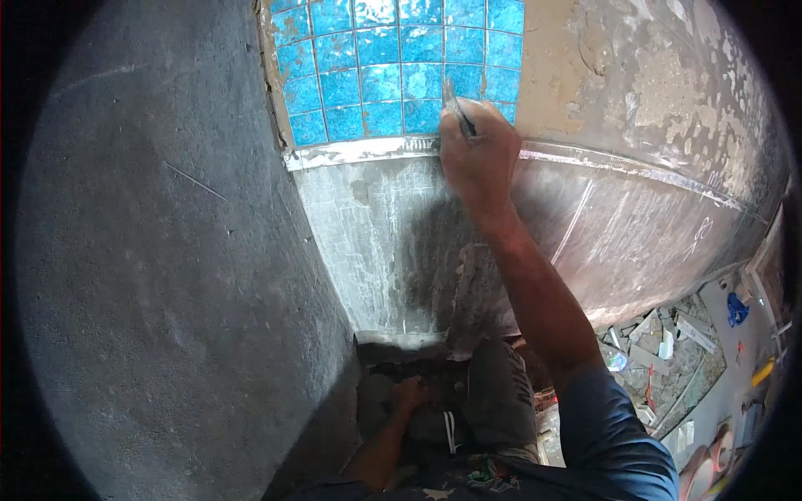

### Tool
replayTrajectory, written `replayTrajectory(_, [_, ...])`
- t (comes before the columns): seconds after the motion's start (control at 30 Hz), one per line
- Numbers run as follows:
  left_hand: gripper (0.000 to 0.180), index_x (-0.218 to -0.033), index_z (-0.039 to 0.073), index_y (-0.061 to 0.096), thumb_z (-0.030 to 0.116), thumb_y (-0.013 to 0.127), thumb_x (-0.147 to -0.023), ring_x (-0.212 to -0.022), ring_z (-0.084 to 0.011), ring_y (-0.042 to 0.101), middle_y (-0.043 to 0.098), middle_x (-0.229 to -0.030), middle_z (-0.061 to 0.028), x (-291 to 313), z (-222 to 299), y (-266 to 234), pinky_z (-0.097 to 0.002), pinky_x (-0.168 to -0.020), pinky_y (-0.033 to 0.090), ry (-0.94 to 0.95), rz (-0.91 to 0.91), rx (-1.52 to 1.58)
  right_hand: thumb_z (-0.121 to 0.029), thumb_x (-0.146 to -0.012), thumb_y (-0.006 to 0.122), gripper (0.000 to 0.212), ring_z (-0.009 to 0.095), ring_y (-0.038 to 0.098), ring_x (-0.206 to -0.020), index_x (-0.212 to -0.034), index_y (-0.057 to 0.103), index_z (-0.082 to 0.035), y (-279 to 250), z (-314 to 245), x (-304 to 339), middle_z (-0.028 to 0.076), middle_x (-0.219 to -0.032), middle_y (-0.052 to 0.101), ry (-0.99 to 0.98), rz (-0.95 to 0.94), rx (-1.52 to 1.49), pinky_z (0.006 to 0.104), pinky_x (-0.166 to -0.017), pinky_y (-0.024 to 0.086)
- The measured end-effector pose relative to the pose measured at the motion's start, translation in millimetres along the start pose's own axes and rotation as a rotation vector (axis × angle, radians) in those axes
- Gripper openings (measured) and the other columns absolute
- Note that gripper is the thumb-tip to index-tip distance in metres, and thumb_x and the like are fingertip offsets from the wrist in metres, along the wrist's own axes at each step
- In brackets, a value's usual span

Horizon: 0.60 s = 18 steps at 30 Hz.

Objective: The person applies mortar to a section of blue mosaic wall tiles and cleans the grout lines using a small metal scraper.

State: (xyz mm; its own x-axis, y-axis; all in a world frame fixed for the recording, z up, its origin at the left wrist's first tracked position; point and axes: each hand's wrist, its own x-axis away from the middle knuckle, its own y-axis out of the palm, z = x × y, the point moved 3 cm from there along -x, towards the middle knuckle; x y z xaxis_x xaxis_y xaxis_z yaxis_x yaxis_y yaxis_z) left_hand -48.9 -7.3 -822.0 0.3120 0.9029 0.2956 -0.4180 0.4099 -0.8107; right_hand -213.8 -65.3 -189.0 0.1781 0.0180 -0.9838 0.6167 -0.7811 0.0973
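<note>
My right hand (482, 146) is closed around a slim grey pointed tool (456, 108), its exact kind unclear. The tip points up against the lower rows of glossy blue square tiles (380, 79) on the wall. Beneath the tiles runs a whitish horizontal strip (363, 152), and my hand covers part of it. Down in the shadow by my knees is my left hand (409, 391); its fingers are too dark to read.
A dark grey wall (167, 250) rises close on the left. Right of the tiles, brown mortar (547, 67) coats the curved wall. Broken tile pieces and rubble (660, 355) lie at the lower right, near a blue crumpled item (737, 310) and a yellow object (763, 372).
</note>
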Motion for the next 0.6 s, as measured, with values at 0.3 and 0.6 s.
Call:
replayTrajectory(0.3, [0.043, -0.123, 0.020, 0.077, 0.045, 0.073, -0.088, -0.121, -0.0371, 0.070, 0.075, -0.127, -0.0133, -11, -16, 15, -0.0537, -0.105, 0.053, -0.016, 0.000, 0.015, -0.012, -0.089, 0.068, 0.016, 0.038, 0.058, -0.066, -0.080, 0.059, -0.001, 5, -6, 0, 0.017, -0.074, 0.055, 0.017, -0.007, -0.003, 0.0485, -0.062, 0.045])
replayTrajectory(0.6, [0.043, -0.118, 0.016, 0.078, 0.045, 0.075, -0.085, -0.113, -0.0404, 0.072, 0.077, -0.118, -0.0170, -4, 12, -3, -0.0548, -0.100, 0.055, 0.100, 0.008, 0.019, -0.012, -0.090, 0.068, 0.011, 0.041, 0.062, -0.071, -0.086, 0.065, -0.002, -6, 10, -2, 0.018, -0.078, 0.059, -0.066, -0.072, 0.080, 0.0523, -0.064, 0.048])
